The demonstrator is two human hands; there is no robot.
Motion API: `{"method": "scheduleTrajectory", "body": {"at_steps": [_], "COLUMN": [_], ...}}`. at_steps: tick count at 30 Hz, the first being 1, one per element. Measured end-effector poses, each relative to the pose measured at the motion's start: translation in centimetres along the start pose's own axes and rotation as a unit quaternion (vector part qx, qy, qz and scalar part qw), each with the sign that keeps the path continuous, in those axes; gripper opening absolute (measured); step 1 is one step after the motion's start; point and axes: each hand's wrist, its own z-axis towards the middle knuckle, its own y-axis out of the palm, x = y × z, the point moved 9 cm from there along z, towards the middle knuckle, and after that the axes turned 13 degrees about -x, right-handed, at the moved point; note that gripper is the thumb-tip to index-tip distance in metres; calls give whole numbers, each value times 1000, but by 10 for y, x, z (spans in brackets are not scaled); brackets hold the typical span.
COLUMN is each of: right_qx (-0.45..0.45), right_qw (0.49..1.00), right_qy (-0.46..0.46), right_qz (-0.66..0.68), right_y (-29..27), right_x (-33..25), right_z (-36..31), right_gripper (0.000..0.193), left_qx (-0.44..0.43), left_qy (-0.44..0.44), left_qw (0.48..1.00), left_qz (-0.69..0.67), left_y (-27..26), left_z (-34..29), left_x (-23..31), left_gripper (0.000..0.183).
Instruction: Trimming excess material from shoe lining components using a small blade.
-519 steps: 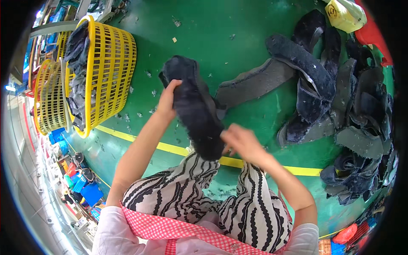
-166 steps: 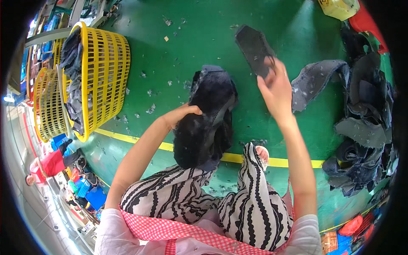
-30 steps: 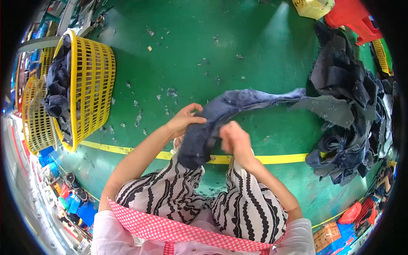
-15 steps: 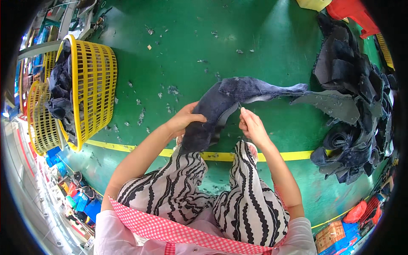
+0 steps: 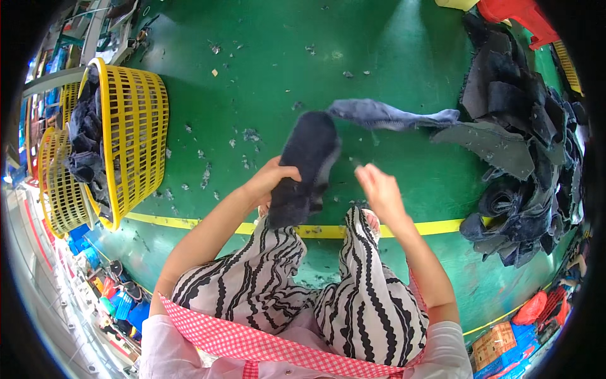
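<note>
My left hand [image 5: 273,181] grips a dark navy, plush-looking fabric piece [image 5: 307,155], its thumb lying on top. The lower end of that piece hangs down toward my knees. To its right, apart from the cloth, my right hand [image 5: 382,194] is closed with a small slim tool pointing from its fingertips; motion blurs it, so its kind does not show. Beyond both hands a paler blue fabric strip [image 5: 391,115] stretches rightward to a large heap of dark fabric pieces [image 5: 536,136], joined there to a grey-backed piece [image 5: 489,144].
At the left stands a yellow plastic basket [image 5: 136,126] holding dark fabric, with another yellow basket [image 5: 55,183] behind it. Lint and scraps [image 5: 251,135] litter the green floor. A yellow line [image 5: 328,232] crosses near my feet. A red plastic stool-like object [image 5: 521,19] stands far right.
The held piece and the pale strip, joined before, now look separated. My left hand has turned the piece more upright. My right hand has moved slightly right, away from the cloth.
</note>
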Motion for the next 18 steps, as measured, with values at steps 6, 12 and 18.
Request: {"method": "scheduleTrajectory", "body": {"at_steps": [6, 12, 18], "right_qx": [279, 286, 107], "right_qw": [869, 905, 956], "right_qy": [-208, 44, -270], "right_qz": [-351, -311, -45], "right_y": [-92, -180, -32], "right_x": [-45, 32, -102], "right_z": [5, 113, 47], "right_gripper": [23, 33, 18], "left_qx": [43, -18, -50], "left_qy": [-28, -152, -243], "left_qw": [999, 988, 961], "left_qz": [14, 33, -120], "left_y": [-19, -2, -26], "left_z": [4, 24, 16], "left_x": [-8, -35, -73], "left_gripper": [32, 31, 41]}}
